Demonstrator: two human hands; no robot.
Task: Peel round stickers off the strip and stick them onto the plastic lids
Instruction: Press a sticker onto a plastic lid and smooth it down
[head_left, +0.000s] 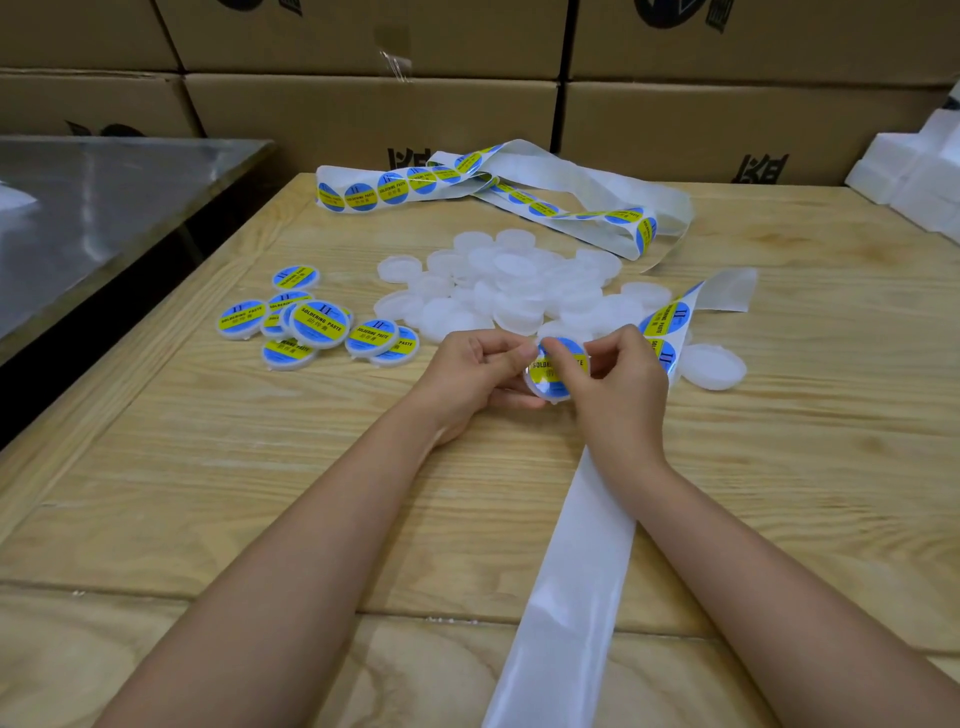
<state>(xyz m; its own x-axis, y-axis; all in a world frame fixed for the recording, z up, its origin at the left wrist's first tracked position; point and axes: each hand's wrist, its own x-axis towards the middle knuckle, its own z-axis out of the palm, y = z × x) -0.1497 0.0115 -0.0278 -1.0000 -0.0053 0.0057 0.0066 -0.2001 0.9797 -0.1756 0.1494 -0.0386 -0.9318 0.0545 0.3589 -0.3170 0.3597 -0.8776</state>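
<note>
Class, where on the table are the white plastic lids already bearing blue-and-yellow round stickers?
Head view: the stickered lids cluster left of centre, beside the heap of bare white lids.

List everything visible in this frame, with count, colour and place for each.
wooden table: one, light wood, under everything
sticker strip: one, white with blue-and-yellow round stickers, looped at the far side
empty backing: one stretch, white, from the hands toward the camera
plain lids: a pile, uncountable, translucent white, table centre
labelled lids: about eight, blue-and-yellow tops, left of the pile
held lid: one, translucent white, between the hands
sticker: one, blue and yellow, on the held lid
cardboard boxes: several, brown, stacked behind
metal table: one, grey, far left
foam blocks: several, white, far right
left hand: holds the held lid
right hand: pinches the sticker
</note>
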